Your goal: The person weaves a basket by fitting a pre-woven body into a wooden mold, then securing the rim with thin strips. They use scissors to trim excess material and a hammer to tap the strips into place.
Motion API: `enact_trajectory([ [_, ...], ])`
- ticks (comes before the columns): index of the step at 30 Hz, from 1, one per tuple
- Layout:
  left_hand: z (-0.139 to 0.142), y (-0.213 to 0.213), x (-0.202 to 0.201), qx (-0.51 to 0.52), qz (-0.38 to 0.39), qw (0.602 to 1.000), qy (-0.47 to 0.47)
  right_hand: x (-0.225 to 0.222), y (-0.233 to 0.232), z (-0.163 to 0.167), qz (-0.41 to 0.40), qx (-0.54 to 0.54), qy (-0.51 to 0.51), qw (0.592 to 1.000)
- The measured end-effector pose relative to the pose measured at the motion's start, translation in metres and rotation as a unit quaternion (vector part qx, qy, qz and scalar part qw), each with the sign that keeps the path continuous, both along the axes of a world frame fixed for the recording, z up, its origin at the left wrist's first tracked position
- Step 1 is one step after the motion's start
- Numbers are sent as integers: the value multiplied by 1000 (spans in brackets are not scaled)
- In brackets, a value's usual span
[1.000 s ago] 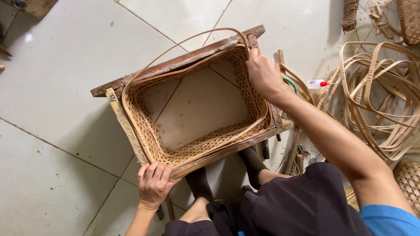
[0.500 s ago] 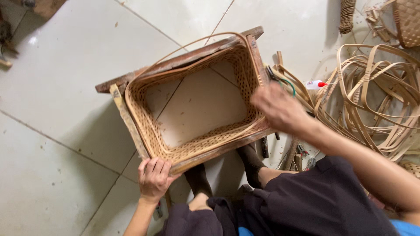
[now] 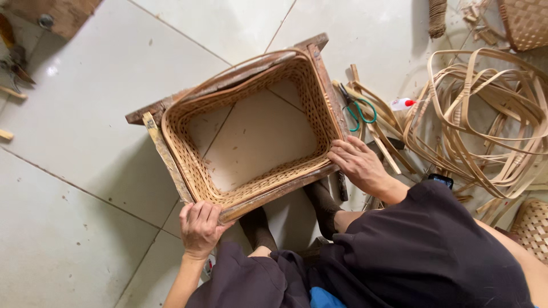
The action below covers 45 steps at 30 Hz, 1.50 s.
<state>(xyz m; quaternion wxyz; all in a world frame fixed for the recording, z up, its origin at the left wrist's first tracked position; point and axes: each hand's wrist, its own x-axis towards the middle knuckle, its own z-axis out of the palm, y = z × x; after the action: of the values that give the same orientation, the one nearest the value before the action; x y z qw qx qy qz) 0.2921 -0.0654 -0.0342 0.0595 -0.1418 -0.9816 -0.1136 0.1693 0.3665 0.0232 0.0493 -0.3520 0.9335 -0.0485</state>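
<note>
A bottomless woven cane basket (image 3: 188, 165) sits inside a rectangular wooden frame (image 3: 317, 63) on the tiled floor. My left hand (image 3: 200, 227) grips the frame's near left corner, fingers curled over the edge. My right hand (image 3: 358, 162) rests flat on the near right corner of the frame, fingers spread on the wood. Both feet in dark socks (image 3: 322, 205) stand under the near side of the frame.
Green-handled scissors (image 3: 357, 108) and cane offcuts lie just right of the frame. A large coil of flat cane strips (image 3: 485, 114) fills the right side. A small white bottle with a red cap (image 3: 402, 104) lies among them. Woven baskets (image 3: 525, 23) sit at the right edges.
My right hand has come down from the far right corner of the frame to its near right corner. The frame and basket have turned slightly. My left hand stays on its corner.
</note>
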Motion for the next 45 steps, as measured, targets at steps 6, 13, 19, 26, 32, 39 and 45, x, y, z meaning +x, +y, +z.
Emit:
enact_trajectory([
  [6, -1, 2, -3, 0, 12, 1000, 13, -4, -6, 9, 13, -4, 42, 999],
  [13, -7, 3, -9, 35, 20, 999, 28, -7, -20, 27, 46, -78, 46, 995],
  [19, -19, -5, -6, 28, -24, 999, 18, 3, -18, 9, 36, -24, 76, 996],
  [26, -16, -2, -4, 42, -35, 997, 62, 2, -16, 11, 43, 29, 72, 996],
  [32, -12, -2, -6, 55, -36, 996, 55, 5, -19, 16, 19, 56, 39, 997],
  [39, -27, -4, -4, 71, -43, 993, 78, -10, -36, 2, 15, 69, -116, 991],
  [45, -21, -10, 7, 39, -85, 995, 34, -24, -48, -26, 35, 82, -223, 971],
])
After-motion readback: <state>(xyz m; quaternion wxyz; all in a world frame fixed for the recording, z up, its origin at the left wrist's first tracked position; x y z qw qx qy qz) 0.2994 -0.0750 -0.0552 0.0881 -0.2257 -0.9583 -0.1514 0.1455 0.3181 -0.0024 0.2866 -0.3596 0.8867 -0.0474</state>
